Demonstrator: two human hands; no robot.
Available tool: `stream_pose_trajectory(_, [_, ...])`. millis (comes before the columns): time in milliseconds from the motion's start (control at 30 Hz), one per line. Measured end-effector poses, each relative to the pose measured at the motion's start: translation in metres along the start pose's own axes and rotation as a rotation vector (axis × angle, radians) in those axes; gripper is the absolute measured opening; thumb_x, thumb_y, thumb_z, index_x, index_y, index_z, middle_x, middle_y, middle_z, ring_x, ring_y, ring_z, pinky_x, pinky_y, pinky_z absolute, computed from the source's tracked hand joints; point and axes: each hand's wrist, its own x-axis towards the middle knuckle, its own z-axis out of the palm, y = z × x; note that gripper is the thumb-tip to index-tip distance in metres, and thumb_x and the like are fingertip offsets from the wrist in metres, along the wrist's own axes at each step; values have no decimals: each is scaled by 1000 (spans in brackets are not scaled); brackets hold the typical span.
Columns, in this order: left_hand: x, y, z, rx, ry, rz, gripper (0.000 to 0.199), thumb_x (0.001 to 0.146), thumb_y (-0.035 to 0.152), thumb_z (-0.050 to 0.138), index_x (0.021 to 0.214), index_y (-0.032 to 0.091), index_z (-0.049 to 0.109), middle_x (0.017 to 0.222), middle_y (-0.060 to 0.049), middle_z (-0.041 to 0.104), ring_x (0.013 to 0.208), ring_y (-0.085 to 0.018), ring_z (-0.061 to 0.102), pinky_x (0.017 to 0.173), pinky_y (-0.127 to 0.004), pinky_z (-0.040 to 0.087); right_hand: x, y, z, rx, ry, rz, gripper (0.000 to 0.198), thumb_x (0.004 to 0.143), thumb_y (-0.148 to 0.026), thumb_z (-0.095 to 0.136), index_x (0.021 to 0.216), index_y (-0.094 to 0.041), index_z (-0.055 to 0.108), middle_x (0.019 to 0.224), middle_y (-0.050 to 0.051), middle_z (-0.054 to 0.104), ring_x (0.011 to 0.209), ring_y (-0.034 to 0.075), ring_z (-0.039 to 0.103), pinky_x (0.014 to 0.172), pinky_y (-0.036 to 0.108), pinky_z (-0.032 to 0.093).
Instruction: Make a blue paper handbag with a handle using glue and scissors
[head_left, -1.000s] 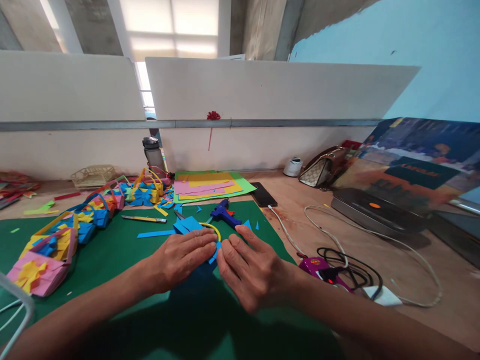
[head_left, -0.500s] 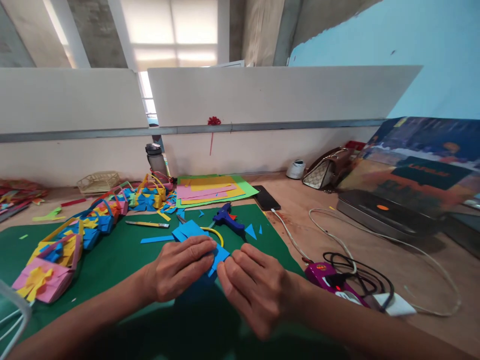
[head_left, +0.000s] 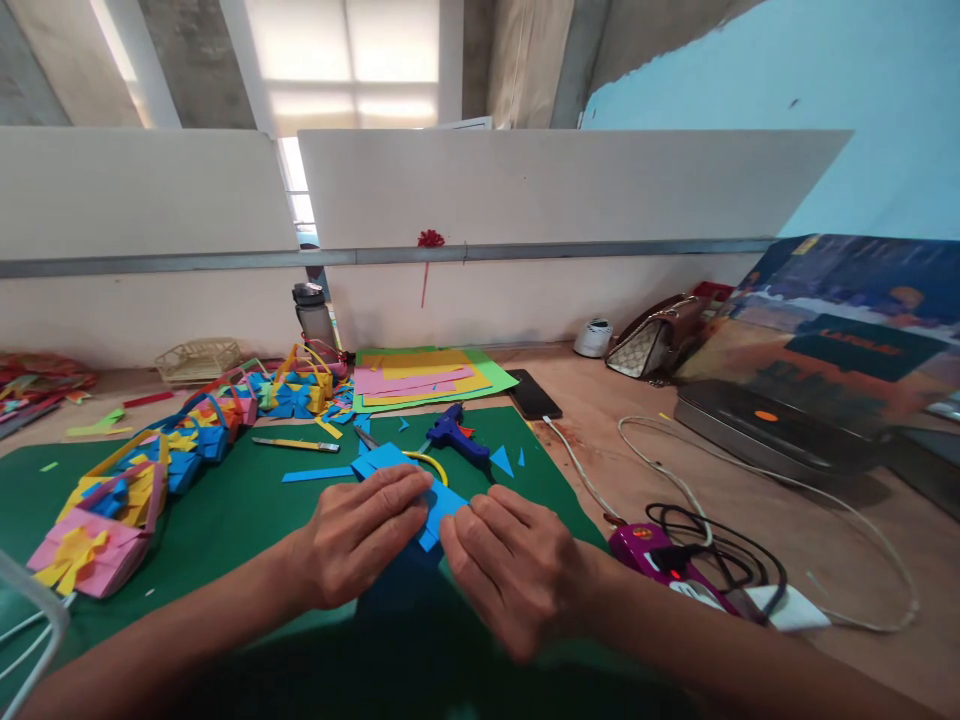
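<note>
A folded piece of blue paper (head_left: 442, 508) is between my two hands, just above the green mat (head_left: 262, 560). My left hand (head_left: 367, 535) has its fingers pressed together on the paper's left part. At the right end, my right hand (head_left: 510, 565) pinches the paper with curled fingers; its fingertips are partly hidden. Behind the paper lie scissors with a yellow handle (head_left: 427, 461) and a blue glue gun (head_left: 459, 437). A blue paper strip (head_left: 316, 475) and a yellow utility knife (head_left: 296, 444) rest to the left.
Several small paper baskets (head_left: 105, 550) line the left side. Coloured paper sheets (head_left: 420, 378) lie at the back, beside a phone (head_left: 535, 395) on a charging cable. A purple power strip (head_left: 660, 560) with tangled cords is at right. A bottle (head_left: 313, 318) stands behind.
The right end of the blue paper and my right hand have shifted very slightly right. Both hands keep their grip on the paper. The view has moved a little.
</note>
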Motion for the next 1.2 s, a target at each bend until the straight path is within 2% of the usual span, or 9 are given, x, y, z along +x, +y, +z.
stream_pose_trajectory(133, [-6, -16, 1, 271, 42, -86, 16, 85, 13, 48, 93, 13, 61, 97, -14, 67, 95, -23, 59, 74, -35, 54, -4, 3, -9, -27, -27, 8, 21, 82, -9, 45, 76, -8, 65, 63, 7, 62, 61, 17, 57, 55, 31, 46])
stream_pose_trajectory(233, [-7, -26, 3, 343, 41, -175, 11, 83, 14, 53, 89, 17, 61, 89, -9, 67, 82, -18, 59, 67, -29, 52, -8, 3, -13, -40, -45, 27, 23, 83, -9, 42, 78, -9, 64, 66, 8, 62, 64, 17, 58, 58, 32, 47])
stream_pose_trajectory(433, [-4, -28, 4, 254, 33, -214, 10, 84, 12, 52, 89, 16, 60, 84, -7, 68, 78, -15, 60, 67, -26, 50, -12, 2, -14, -27, -45, 37, 22, 82, -9, 42, 79, -9, 64, 69, 8, 63, 66, 17, 58, 59, 33, 47])
stream_pose_trajectory(600, [-3, -28, 3, 159, 24, -141, 12, 84, 11, 51, 89, 15, 60, 87, -9, 68, 81, -17, 59, 67, -29, 50, -13, 4, -14, -23, -37, 26, 25, 83, -9, 39, 79, -11, 64, 69, 8, 63, 66, 17, 58, 61, 33, 48])
stream_pose_trajectory(767, [-2, -29, 2, 64, 32, -131, 11, 85, 12, 50, 88, 14, 60, 89, -11, 68, 84, -19, 59, 68, -31, 50, -12, 8, -14, 5, -17, 14, 24, 81, -9, 41, 78, -10, 64, 68, 8, 64, 64, 17, 58, 60, 33, 49])
stream_pose_trajectory(1200, [1, -21, -2, 27, -43, -77, 10, 85, 13, 50, 86, 13, 60, 92, -9, 70, 85, -18, 60, 75, -32, 50, -10, 15, -14, 107, 33, 36, 26, 82, -9, 37, 78, -9, 63, 65, 8, 62, 62, 17, 56, 57, 32, 47])
